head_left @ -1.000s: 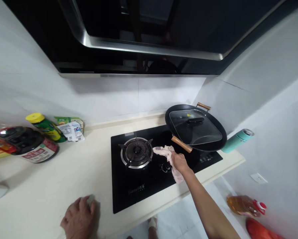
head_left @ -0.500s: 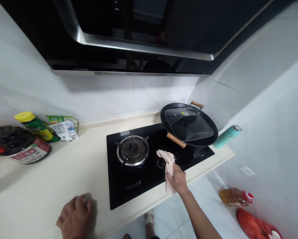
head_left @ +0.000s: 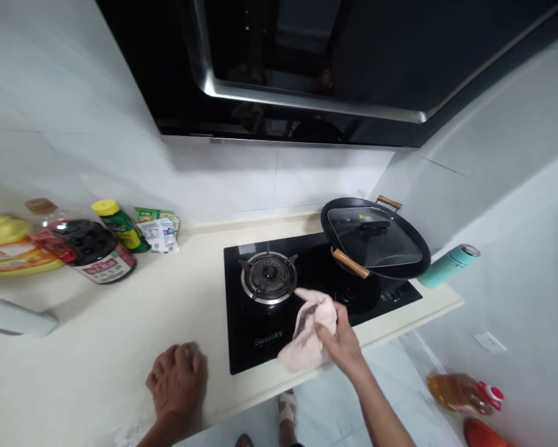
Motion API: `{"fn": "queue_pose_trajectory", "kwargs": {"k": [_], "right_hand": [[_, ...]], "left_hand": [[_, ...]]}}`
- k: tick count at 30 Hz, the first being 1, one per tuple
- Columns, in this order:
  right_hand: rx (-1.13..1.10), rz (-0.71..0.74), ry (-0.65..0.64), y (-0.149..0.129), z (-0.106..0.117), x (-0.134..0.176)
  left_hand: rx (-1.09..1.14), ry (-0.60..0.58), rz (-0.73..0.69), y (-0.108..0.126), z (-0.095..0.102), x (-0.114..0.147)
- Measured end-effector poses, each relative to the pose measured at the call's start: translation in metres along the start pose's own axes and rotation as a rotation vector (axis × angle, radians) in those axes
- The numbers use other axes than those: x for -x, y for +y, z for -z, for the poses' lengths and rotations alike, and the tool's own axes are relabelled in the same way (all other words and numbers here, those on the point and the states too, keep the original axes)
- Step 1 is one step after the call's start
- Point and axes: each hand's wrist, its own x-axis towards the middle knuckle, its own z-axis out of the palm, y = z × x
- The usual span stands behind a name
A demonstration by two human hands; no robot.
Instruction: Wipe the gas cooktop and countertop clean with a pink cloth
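Observation:
My right hand (head_left: 342, 344) grips a pale pink cloth (head_left: 309, 335) that hangs loosely over the front of the black gas stove (head_left: 246, 332). Part of the cloth reaches toward the left burner (head_left: 269, 276), and its lower end lies over the counter's front edge. On the cream countertop (head_left: 106, 335), left of the stove, my left hand (head_left: 176, 379) rests palm down with nothing in it, its fingers a little bent. A black wok (head_left: 421, 251) with wooden handles sits on the right burner, covered by a glass lid (head_left: 372, 239).
A range hood (head_left: 288, 124) hangs low over the stove. A teal flask (head_left: 449, 266) leans at the right end. Left stand a dark sauce jug (head_left: 104, 254), a green bottle with yellow cap (head_left: 123, 226), seasoning packets (head_left: 160, 233) and a yellow jug (head_left: 9, 245). An oil bottle (head_left: 463, 392) is on the floor.
The view has swung left. My right hand has lifted the cloth off the knob area, and it now hangs more spread out. My left hand stays on the counter.

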Motion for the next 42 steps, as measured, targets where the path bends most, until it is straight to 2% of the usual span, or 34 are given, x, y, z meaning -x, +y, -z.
{"fn": "queue_pose_trajectory", "kwargs": {"k": [2, 4, 6, 9, 14, 18, 23, 26, 28, 30, 32, 34, 36, 37, 39, 40, 42], "right_hand": [[0.325, -0.009, -0.018, -0.011, -0.002, -0.032], [0.600, -0.062, -0.112, -0.018, -0.019, -0.057], [0.736, -0.100, -0.156, -0.022, -0.045, -0.070], [0.799, -0.099, -0.102, -0.023, -0.078, -0.067], [0.847, -0.027, -0.118, -0.027, -0.099, -0.040], [0.827, 0.070, -0.175, -0.048, -0.125, -0.017], [0.667, 0.300, -0.381, -0.073, -0.174, 0.020], [0.470, 0.439, -0.548, -0.069, -0.189, 0.047], [0.271, 0.402, -0.667, -0.061, -0.182, 0.064], [0.066, 0.257, -0.708, -0.051, -0.159, 0.078], [-0.074, 0.121, -0.648, -0.040, -0.119, 0.084], [-0.126, 0.066, -0.537, -0.028, -0.070, 0.076], [-0.096, 0.171, -0.405, -0.014, -0.028, 0.057], [-0.041, 0.235, -0.350, -0.005, -0.014, 0.044], [0.164, 0.222, -0.210, 0.013, -0.006, 0.020], [0.292, 0.163, -0.149, 0.021, -0.012, 0.011], [0.524, 0.079, -0.059, 0.031, -0.041, 0.002]], "left_hand": [[-0.007, 0.008, -0.009, 0.001, 0.001, 0.001], [-0.004, 0.006, -0.006, 0.001, 0.002, 0.002], [0.002, 0.006, -0.007, 0.002, 0.002, 0.003], [0.012, 0.007, -0.012, 0.002, 0.003, 0.004], [-0.010, 0.011, -0.028, 0.002, 0.002, 0.005], [-0.022, 0.011, -0.033, 0.005, 0.003, 0.005], [0.004, -0.007, -0.020, 0.004, 0.006, 0.004], [0.084, 0.005, 0.015, -0.002, 0.005, 0.003], [0.140, 0.010, 0.019, -0.007, 0.005, 0.002], [0.184, 0.008, 0.012, -0.010, 0.004, 0.003], [0.215, 0.012, 0.015, -0.010, 0.004, 0.004], [0.230, 0.021, 0.021, -0.008, 0.005, 0.006], [0.230, 0.028, 0.022, -0.004, 0.006, 0.008], [0.231, 0.028, 0.024, -0.003, 0.007, 0.008], [0.252, 0.024, 0.026, -0.002, 0.007, 0.009], [0.265, 0.020, 0.026, -0.002, 0.007, 0.008], [0.296, 0.020, 0.030, -0.004, 0.006, 0.008]]}}
